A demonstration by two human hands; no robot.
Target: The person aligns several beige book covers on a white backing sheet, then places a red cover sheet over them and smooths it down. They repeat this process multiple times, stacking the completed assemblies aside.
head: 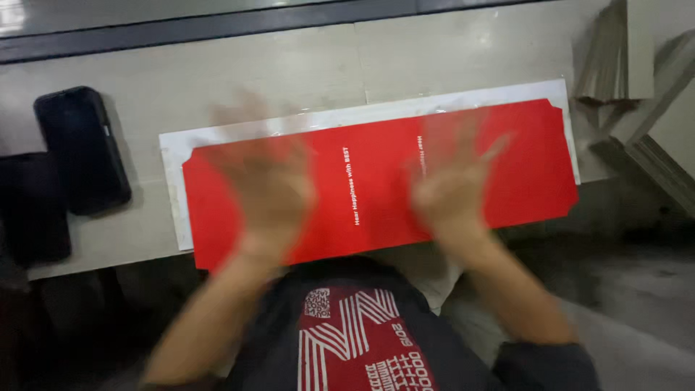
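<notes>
A long red printed sheet (362, 181) with cut corners lies flat on a white backing sheet (174, 141) on the pale table (304, 65). My left hand (264, 185) hovers over or rests on the sheet's left half, fingers spread and heavily blurred. Over the right half, my right hand (449, 181) is also spread and blurred. Neither hand holds anything. Whether the palms touch the sheet cannot be told through the blur.
A black phone (81, 148) lies at the table's left, beside another dark object (32, 210) at the edge. Grey card pieces (622, 51) are stacked at the far right. A dark rail (217, 29) runs along the table's far side.
</notes>
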